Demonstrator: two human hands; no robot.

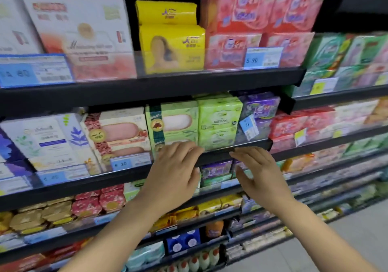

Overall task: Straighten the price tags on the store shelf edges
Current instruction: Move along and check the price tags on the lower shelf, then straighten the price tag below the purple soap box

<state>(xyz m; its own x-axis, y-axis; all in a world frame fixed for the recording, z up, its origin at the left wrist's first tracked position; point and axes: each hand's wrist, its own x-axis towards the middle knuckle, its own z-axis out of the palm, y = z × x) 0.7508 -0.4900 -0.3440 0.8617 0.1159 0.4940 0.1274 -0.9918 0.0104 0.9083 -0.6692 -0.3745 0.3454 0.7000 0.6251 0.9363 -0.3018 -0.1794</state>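
On the middle shelf a blue price tag point(249, 126) sits tilted, turned nearly on end in front of the purple packs. My left hand point(174, 173) lies with straight fingers against the clear guard and black shelf edge point(214, 156), below the green boxes. To its right my right hand point(257, 172) is open, fingertips touching the same edge, down-left of the tilted tag. Straight blue tags stand further left: one reading about 9.20 point(130, 162) and another point(63, 176). The upper shelf carries a 5.90 tag point(262, 57) and a large tag point(34, 70).
Boxes and packs of tissue and soap fill every shelf behind clear plastic guards. A second shelving unit with yellow tags point(321, 86) adjoins at the right. Lower shelves hold wrapped packs and bottles. Grey floor point(346, 248) shows at the bottom right.
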